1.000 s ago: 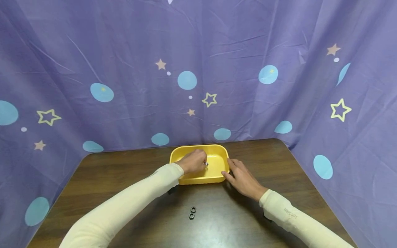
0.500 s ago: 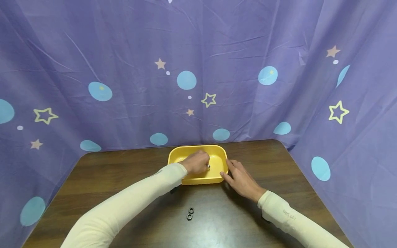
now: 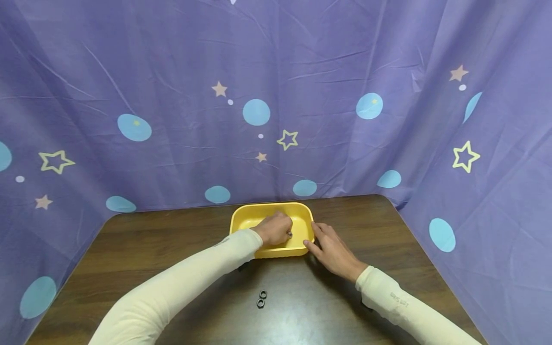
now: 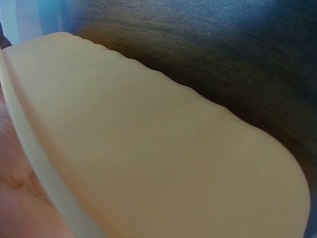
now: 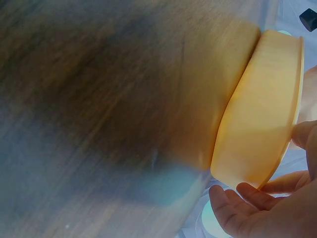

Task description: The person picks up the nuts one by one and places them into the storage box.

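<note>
A yellow plastic tub point(image 3: 271, 253) with rounded corners sits near the table's back edge. My left hand point(image 3: 274, 228) reaches inside it, fingers curled round a small shiny metal piece point(image 3: 290, 234) whose kind is mostly hidden. At the tub's front right corner, my right hand point(image 3: 334, 251) grips the wall, thumb at the rim and fingers along the right end. The right wrist view shows that hand's fingers point(image 5: 252, 198) against the tub's outer end wall point(image 5: 252, 124). In the left wrist view the tub's side point(image 4: 163, 139) covers most of the left hand point(image 4: 20, 183).
Two dark hex nuts point(image 3: 261, 299) lie side by side on the brown wooden table point(image 3: 207, 311), in front of the tub. A purple curtain point(image 3: 189, 120) with stars and dots hangs behind the table and along both sides.
Inside the tub, my left hand has shifted slightly right and nearer with the metal piece. The right hand keeps its hold on the corner. The head view has drifted a little.
</note>
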Available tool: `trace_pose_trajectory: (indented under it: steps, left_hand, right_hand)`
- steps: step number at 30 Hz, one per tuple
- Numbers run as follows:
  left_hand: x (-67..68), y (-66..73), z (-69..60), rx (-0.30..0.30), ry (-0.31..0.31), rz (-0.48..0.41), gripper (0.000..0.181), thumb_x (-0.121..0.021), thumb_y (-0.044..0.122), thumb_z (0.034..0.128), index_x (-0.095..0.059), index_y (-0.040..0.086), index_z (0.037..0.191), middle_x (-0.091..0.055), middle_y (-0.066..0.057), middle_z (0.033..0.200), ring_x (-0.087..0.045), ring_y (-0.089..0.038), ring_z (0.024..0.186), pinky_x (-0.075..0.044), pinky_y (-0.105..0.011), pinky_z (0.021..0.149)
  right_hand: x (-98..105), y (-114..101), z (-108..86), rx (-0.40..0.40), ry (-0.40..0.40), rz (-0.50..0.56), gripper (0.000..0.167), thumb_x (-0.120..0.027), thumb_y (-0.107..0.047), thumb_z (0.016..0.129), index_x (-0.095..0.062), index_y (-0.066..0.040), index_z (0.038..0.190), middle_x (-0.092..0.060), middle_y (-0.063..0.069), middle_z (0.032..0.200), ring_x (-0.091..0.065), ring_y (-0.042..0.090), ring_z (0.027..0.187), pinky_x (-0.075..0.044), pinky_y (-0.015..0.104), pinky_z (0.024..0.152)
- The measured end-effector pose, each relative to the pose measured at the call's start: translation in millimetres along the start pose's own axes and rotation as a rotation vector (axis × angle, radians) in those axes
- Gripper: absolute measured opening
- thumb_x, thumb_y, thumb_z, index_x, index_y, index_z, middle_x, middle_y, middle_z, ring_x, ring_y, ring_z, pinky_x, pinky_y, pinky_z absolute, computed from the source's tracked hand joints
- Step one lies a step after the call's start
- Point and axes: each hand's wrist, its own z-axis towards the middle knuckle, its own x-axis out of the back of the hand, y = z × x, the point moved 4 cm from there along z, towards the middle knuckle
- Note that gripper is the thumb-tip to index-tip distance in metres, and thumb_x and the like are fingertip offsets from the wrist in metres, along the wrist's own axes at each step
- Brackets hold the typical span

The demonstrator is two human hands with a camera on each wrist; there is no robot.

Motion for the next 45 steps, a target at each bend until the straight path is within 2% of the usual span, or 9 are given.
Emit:
trace_pose_trajectory:
  steps: [4, 10, 15, 22, 28, 33, 37, 41, 45]
  left_hand:
    - [9.4, 5.7, -9.2, 0.022, 0.016, 0.040, 0.022, -0.084, 0.015, 0.0920, -0.074, 0.022, 0.074, -0.066, 0.009, 0.079, -0.063, -0.022, 0.091, -0.060, -0.039, 0.074]
    - [12.5, 3.7, -15.0, 0.027, 0.014, -0.026, 0.020, -0.087, 0.023, 0.0931, -0.074, 0.019, 0.079, -0.067, 0.007, 0.080, -0.062, -0.023, 0.091, -0.059, -0.041, 0.075]
    - [18.3, 4.8, -20.2, 0.021, 0.013, 0.051, 0.025, -0.085, 0.032, 0.0958, -0.069, 0.022, 0.079, -0.060, 0.009, 0.077, -0.060, -0.019, 0.088, -0.054, -0.042, 0.062]
    - [57.3, 37.2, -44.7, 0.042, -0.021, -0.030, 0.022, -0.080, 0.020, 0.1015, -0.072, 0.012, 0.083, -0.063, 0.002, 0.077, -0.064, -0.026, 0.089, -0.059, -0.043, 0.070]
    - [67.3, 44.6, -55.8, 0.044, -0.009, -0.042, 0.033, -0.078, 0.021, 0.1042, -0.067, 0.014, 0.074, -0.056, 0.004, 0.072, -0.057, -0.017, 0.078, -0.051, -0.033, 0.061]
    - [72.2, 45.4, -63.7, 0.049, 0.008, -0.102, 0.040, -0.080, 0.021, 0.1023, -0.062, 0.013, 0.068, -0.044, 0.009, 0.062, -0.042, -0.010, 0.061, -0.038, -0.026, 0.050]
    - [74.1, 43.3, -69.5, 0.048, 0.019, -0.152, 0.043, -0.081, 0.018, 0.1007, -0.058, 0.013, 0.065, -0.040, 0.010, 0.059, -0.037, -0.008, 0.059, -0.032, -0.024, 0.050]
    - [76.9, 40.8, -76.2, 0.021, 0.044, -0.175, 0.035, -0.081, 0.015, 0.1000, -0.066, 0.012, 0.068, -0.048, 0.007, 0.061, -0.041, -0.009, 0.061, -0.039, -0.028, 0.054]
    - [71.1, 31.5, -83.6, -0.024, 0.086, -0.189, 0.017, -0.081, 0.018, 0.1001, -0.082, 0.004, 0.089, -0.066, 0.002, 0.071, -0.047, -0.009, 0.066, -0.050, -0.035, 0.062]
  right_hand:
    - [0, -2, 0.5, 0.010, 0.000, 0.001, 0.070, -0.068, -0.034, 0.111, -0.045, 0.008, 0.162, -0.057, 0.027, 0.153, -0.055, 0.040, 0.141, -0.046, 0.056, 0.120]
    - [-2, -3, 0.7, 0.004, -0.003, 0.008, 0.071, -0.067, -0.035, 0.112, -0.044, 0.007, 0.163, -0.056, 0.026, 0.154, -0.054, 0.040, 0.142, -0.046, 0.056, 0.120]
    - [-3, -2, 0.4, -0.010, -0.011, 0.010, 0.072, -0.067, -0.035, 0.112, -0.042, 0.007, 0.164, -0.055, 0.026, 0.156, -0.053, 0.040, 0.143, -0.045, 0.057, 0.120]
    - [-6, -1, 0.2, -0.024, -0.017, 0.006, 0.072, -0.067, -0.036, 0.112, -0.042, 0.008, 0.165, -0.054, 0.027, 0.156, -0.053, 0.040, 0.143, -0.045, 0.057, 0.120]
    - [-6, 0, 0.4, -0.016, -0.006, 0.006, 0.072, -0.067, -0.036, 0.112, -0.042, 0.007, 0.165, -0.055, 0.027, 0.155, -0.054, 0.040, 0.142, -0.047, 0.057, 0.119]
    - [-6, 1, -0.5, -0.012, 0.003, 0.008, 0.072, -0.067, -0.034, 0.112, -0.042, 0.008, 0.164, -0.055, 0.028, 0.154, -0.055, 0.041, 0.140, -0.047, 0.058, 0.118]
    - [-4, 3, -1.9, -0.016, 0.007, 0.015, 0.072, -0.067, -0.033, 0.112, -0.041, 0.008, 0.164, -0.056, 0.028, 0.155, -0.055, 0.041, 0.140, -0.047, 0.058, 0.119]
    - [-3, 3, -3.0, -0.021, 0.007, 0.017, 0.072, -0.066, -0.034, 0.112, -0.041, 0.008, 0.165, -0.055, 0.028, 0.155, -0.055, 0.040, 0.140, -0.046, 0.058, 0.119]
    - [-5, 3, -3.7, -0.023, -0.001, 0.018, 0.073, -0.066, -0.035, 0.112, -0.040, 0.008, 0.165, -0.055, 0.028, 0.156, -0.055, 0.041, 0.140, -0.046, 0.059, 0.119]
